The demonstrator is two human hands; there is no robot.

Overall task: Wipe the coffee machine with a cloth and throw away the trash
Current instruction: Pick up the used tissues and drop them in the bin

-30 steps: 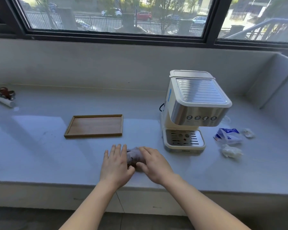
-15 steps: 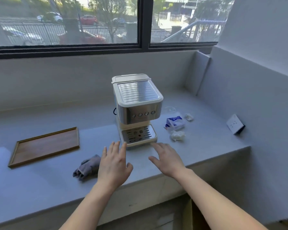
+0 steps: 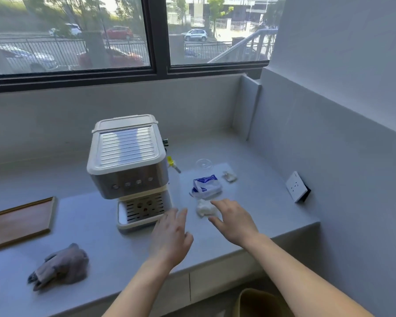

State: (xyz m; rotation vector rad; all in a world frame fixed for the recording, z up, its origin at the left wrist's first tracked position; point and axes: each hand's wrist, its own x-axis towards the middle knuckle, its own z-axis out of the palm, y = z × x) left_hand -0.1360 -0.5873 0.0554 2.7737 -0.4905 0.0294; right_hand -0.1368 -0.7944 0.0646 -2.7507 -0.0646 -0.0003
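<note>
The cloth (image 3: 59,266) lies crumpled on the counter (image 3: 256,216) at 7 o'clock from the coffee machine (image 3: 128,165), in no hand, so I judge the wiping finished. The trash is not yet collected: the right hand (image 3: 234,221), fingers spread and empty, reaches the crumpled tissue (image 3: 205,208) (touching or just beside, unclear), with the blue-and-white wrapper (image 3: 206,186) at 12 o'clock from it. The left hand (image 3: 172,236) hovers open, holding nothing.

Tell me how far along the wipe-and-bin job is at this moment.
The cloth lies bunched on the counter, out of both hands, so wiping looks finished. In hand: the right hand, open, reaches the crumpled white tissue; the left hand hovers open beside the coffee machine. Left: all trash is unbinned, including the blue-and-white wrapper, a small scrap and a clear lid.
</note>
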